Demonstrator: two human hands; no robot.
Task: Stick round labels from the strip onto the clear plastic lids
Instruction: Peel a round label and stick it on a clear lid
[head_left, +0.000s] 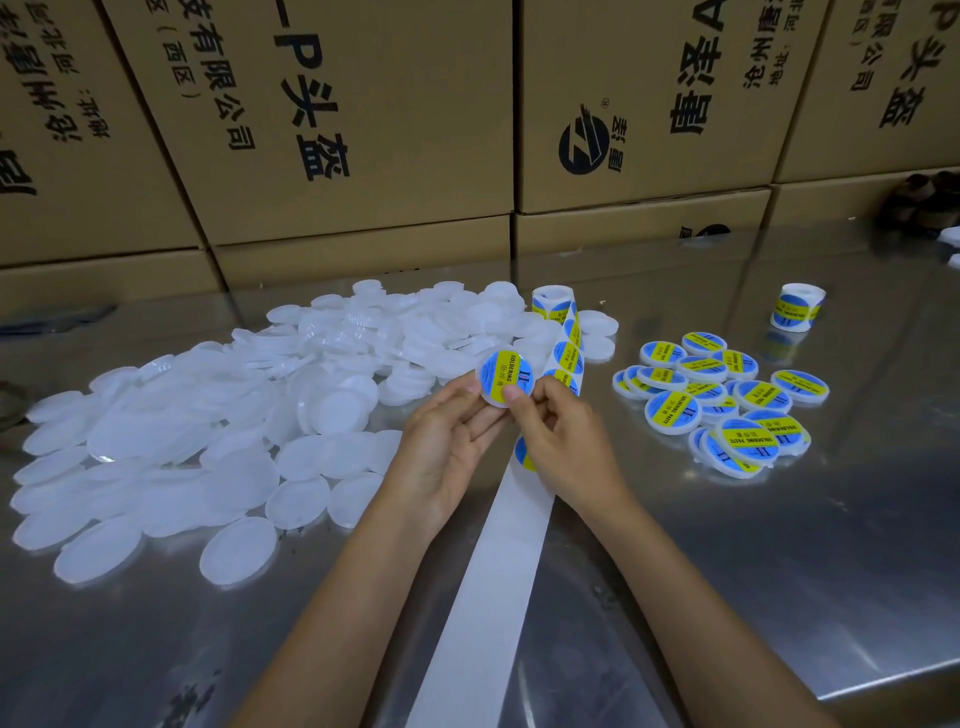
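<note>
The left hand (441, 441) and the right hand (550, 431) hold one lid (505, 378) above the middle of the bench (779, 545), fingers (514, 396) clamped on its rim; the label (506, 375) is on it already (pressing seems the step). Next it probably goes to the labelled pile (722, 400), and a new lid comes from the plain heap (234, 415), beside the strip (498, 571).

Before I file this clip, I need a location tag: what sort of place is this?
Probably a packing bench in a small factory or warehouse: a steel table against stacked cardboard boxes, a heap of bare lids, a pile of labelled lids and label rolls.
</note>
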